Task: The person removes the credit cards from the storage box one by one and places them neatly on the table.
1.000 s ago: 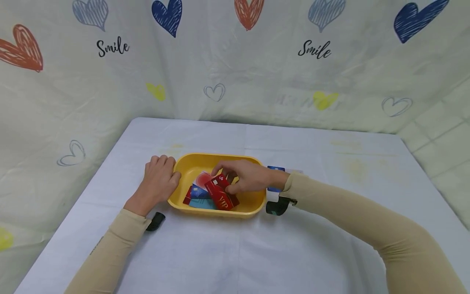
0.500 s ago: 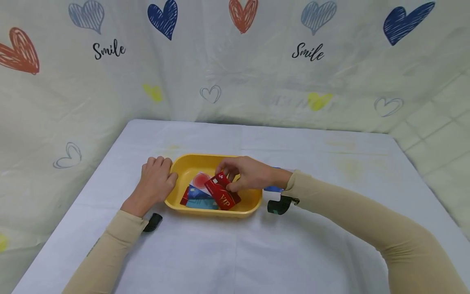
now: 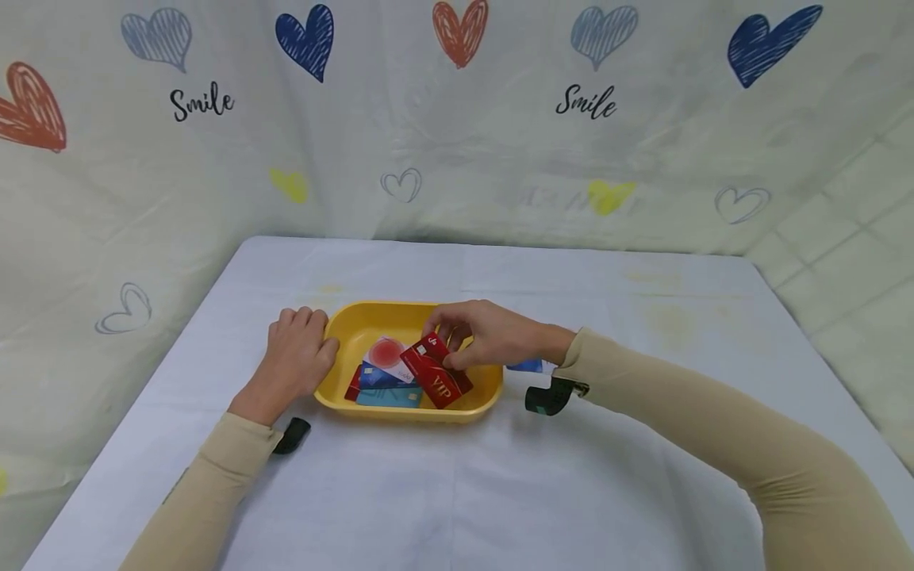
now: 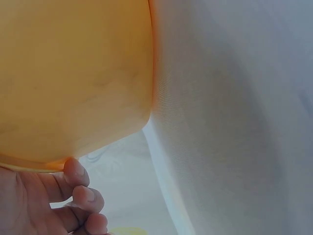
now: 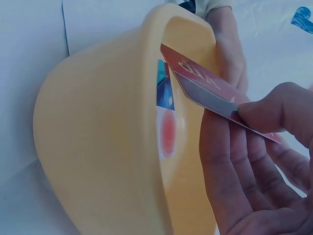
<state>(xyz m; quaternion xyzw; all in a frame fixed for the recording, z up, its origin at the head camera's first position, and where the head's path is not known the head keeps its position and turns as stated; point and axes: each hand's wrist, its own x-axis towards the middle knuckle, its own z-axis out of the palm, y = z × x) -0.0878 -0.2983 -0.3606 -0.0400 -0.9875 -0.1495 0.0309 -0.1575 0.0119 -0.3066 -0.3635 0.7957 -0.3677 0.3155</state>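
A yellow plastic basin [image 3: 360,325] stands on the table with several bank-style cards in it. At its left end my left hand [image 3: 296,357] grips the rim; in the left wrist view the curled fingers [image 4: 76,171] sit right at the edge. Over the basin's right half, my right hand [image 3: 493,333] pinches a red VIP card [image 3: 432,366] between thumb and fingers. The right wrist view shows that card [image 5: 205,73] tilted, with a grey layer along its near side. Below it lie a white card with a red circle [image 3: 386,354], a dark blue card [image 3: 382,377] and a light blue card [image 3: 389,396].
Just right of the basin, a blue card [image 3: 524,365] lies on the white-covered table [image 3: 457,492], partly hidden by my right wrist. Dark wrist cameras [image 3: 548,396] hang below both sleeves. A curtain with hearts [image 3: 500,143] closes off the back.
My right hand has shifted slightly right over the basin with the red card still pinched. The left hand keeps its hold on the rim. The head view has turned a little right.
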